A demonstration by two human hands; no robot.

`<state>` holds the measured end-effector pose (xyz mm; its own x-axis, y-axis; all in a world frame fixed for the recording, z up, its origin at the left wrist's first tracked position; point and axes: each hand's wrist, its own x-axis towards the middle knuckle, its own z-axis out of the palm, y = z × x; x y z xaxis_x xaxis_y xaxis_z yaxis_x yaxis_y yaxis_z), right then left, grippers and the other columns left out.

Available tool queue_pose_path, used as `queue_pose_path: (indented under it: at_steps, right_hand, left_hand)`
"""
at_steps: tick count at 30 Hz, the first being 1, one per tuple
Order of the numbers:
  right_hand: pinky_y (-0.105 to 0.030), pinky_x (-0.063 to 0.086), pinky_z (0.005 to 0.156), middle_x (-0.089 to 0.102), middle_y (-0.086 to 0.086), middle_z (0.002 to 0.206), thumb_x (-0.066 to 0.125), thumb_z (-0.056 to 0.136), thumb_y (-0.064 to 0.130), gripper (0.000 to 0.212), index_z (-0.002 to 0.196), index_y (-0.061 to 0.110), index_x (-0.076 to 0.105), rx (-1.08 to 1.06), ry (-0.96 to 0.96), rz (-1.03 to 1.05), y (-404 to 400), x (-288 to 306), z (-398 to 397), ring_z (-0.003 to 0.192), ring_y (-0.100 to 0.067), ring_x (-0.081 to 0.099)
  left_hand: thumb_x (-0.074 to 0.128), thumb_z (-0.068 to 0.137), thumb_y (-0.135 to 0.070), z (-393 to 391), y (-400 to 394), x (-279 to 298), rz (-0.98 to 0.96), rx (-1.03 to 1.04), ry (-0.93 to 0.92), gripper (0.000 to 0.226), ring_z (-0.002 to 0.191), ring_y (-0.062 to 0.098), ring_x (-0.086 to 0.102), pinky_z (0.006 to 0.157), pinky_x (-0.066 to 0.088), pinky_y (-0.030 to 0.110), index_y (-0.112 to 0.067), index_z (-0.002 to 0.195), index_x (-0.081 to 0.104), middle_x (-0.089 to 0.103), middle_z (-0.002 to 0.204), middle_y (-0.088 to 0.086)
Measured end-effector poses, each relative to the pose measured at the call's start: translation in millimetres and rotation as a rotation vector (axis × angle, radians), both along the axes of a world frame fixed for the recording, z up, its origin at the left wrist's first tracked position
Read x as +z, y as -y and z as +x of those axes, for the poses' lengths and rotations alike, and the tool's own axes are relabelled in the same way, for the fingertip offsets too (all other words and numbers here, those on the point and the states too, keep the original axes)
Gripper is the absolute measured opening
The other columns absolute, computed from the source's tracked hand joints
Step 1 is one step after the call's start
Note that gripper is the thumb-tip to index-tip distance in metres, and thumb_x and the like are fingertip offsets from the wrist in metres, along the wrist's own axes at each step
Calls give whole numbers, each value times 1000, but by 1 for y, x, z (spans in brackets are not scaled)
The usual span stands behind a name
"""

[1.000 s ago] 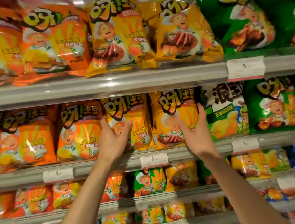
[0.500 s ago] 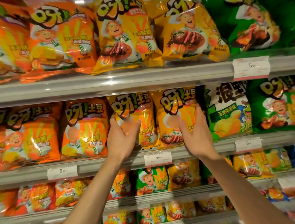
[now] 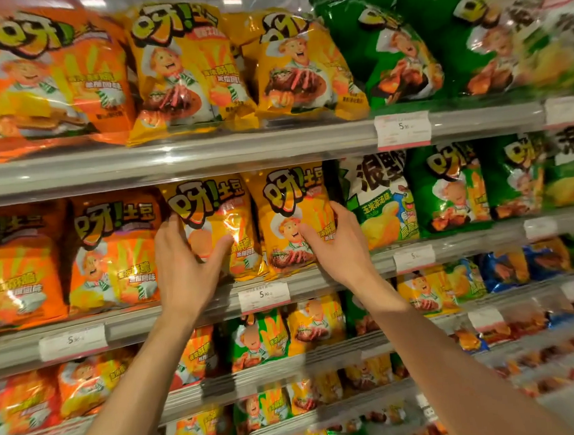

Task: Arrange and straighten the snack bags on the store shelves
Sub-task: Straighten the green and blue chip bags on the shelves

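our left hand (image 3: 182, 263) grips one yellow bag (image 3: 218, 229), the right hand (image 3: 336, 244) grips its neighbour (image 3: 292, 213); they seem light and slippery, so we hold the side edges.

Second shelf (image 3: 318, 280), front rail with price tags. Two yellow snack bags upright side by side at centre: left yellow bag (image 3: 220, 222), right yellow bag (image 3: 292, 213). Left hand (image 3: 187, 259) grips the left yellow bag, fingers on its outer edge, thumb across its front. Right hand (image 3: 336, 244) grips the right yellow bag likewise. Orange bags (image 3: 109, 252) to the left, green bags (image 3: 448, 187) to the right. Top shelf: orange, yellow, green bags, larger.
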<state>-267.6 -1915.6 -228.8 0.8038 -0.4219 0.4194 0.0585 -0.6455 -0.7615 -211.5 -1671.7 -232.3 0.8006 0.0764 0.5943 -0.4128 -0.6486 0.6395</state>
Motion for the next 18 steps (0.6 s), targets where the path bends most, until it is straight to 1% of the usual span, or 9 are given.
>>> queue_pose_path:
  at_steps: [1, 4, 7, 10, 13, 14, 16, 17, 18]
  right_hand:
    - [-33, 38, 110, 45, -4, 147, 63, 91, 60, 78, 152, 18, 38, -21, 16, -11, 1, 0, -4, 136, -20, 44]
    - [-40, 46, 106, 51, -3, 133, 67, 94, 46, 57, 140, 17, 51, -74, 53, -27, 4, -4, -14, 123, -19, 52]
    - [-41, 46, 106, 53, -3, 131, 66, 95, 41, 57, 143, 15, 50, -39, 10, -51, 5, -8, -20, 123, -20, 53]
    - [-40, 47, 108, 53, -2, 138, 66, 96, 40, 55, 144, 17, 50, 2, -24, 17, 5, -6, -29, 127, -18, 53]
    - [-30, 51, 96, 56, 3, 134, 66, 96, 43, 50, 139, 21, 53, 22, -35, 129, 6, -7, -46, 115, -9, 57]
    - [-26, 51, 88, 59, 5, 127, 65, 96, 44, 49, 138, 22, 54, 36, -50, 180, 6, -9, -53, 106, -7, 61]
    - [-24, 48, 72, 64, 7, 99, 63, 98, 39, 41, 134, 21, 54, 70, -80, 290, 8, -15, -69, 78, -5, 62]
    - [-25, 47, 68, 62, 6, 87, 62, 100, 33, 36, 131, 18, 55, 76, -89, 333, 12, -20, -75, 69, -7, 59]
    - [-27, 47, 67, 61, 3, 82, 61, 101, 27, 31, 128, 15, 57, 79, -89, 370, 16, -25, -82, 67, -11, 58]
  left_hand:
    - [70, 88, -55, -2, -3, -1, 3, 1, 21, 93, 146, 29, 31, 119, 29, 41, -5, 155, 29, 36, 156, 17]
    - [74, 92, -35, -8, -8, -3, 0, 21, 94, 72, 138, 29, 37, 114, 34, 40, -7, 149, 40, 43, 147, 16]
    - [73, 91, -27, -12, -9, -8, 38, -1, 123, 48, 127, 26, 44, 101, 33, 31, -9, 132, 55, 54, 133, 14]
    - [70, 94, -28, -23, -12, -10, 32, -80, 133, 37, 125, 23, 48, 100, 34, 29, -12, 126, 60, 57, 129, 10]
    - [70, 95, -26, -40, -16, -9, -61, -139, 115, 34, 114, 20, 55, 97, 44, 32, -12, 124, 61, 60, 123, 8]
    - [69, 96, -26, -47, -16, -7, -114, -171, 69, 31, 107, 16, 60, 92, 49, 31, -14, 123, 62, 63, 119, 5]
    - [66, 97, -25, -61, -14, -5, -235, -260, -74, 25, 94, 1, 64, 82, 50, 17, -18, 120, 63, 69, 109, -2]
    - [66, 97, -24, -68, -11, -4, -280, -299, -140, 21, 90, -6, 63, 76, 48, 9, -18, 118, 64, 70, 106, -5]
    - [65, 98, -22, -73, -9, -6, -318, -333, -190, 18, 87, -10, 62, 72, 46, 4, -17, 115, 65, 70, 103, -8]
